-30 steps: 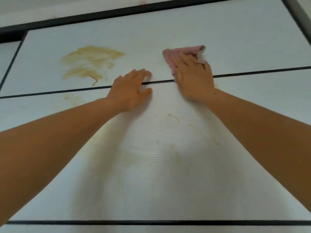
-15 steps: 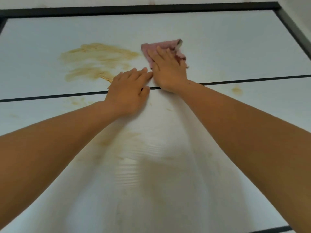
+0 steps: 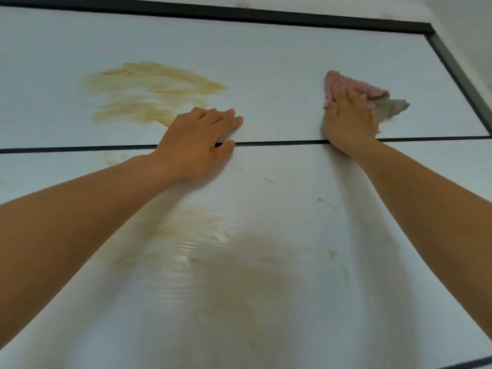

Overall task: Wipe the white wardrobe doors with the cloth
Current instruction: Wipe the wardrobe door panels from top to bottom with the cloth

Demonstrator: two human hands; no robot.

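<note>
While pressing cloth point(image 3: 372, 90) to upper door point(image 3: 266, 62) with flat right hand point(image 3: 348, 121), rests left hand point(image 3: 197, 145) flat, fingers point(image 3: 226, 118) straight, across seam point(image 3: 279, 143). Sits just beside tan stain point(image 3: 149, 86).

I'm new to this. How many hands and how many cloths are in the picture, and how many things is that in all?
Hands: 2 (left hand, right hand)
Cloth: 1
Total: 3

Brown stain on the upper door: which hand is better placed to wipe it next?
Probably right: the right hand presses the cloth; the left hand, though nearer the stain, is bare.
</note>
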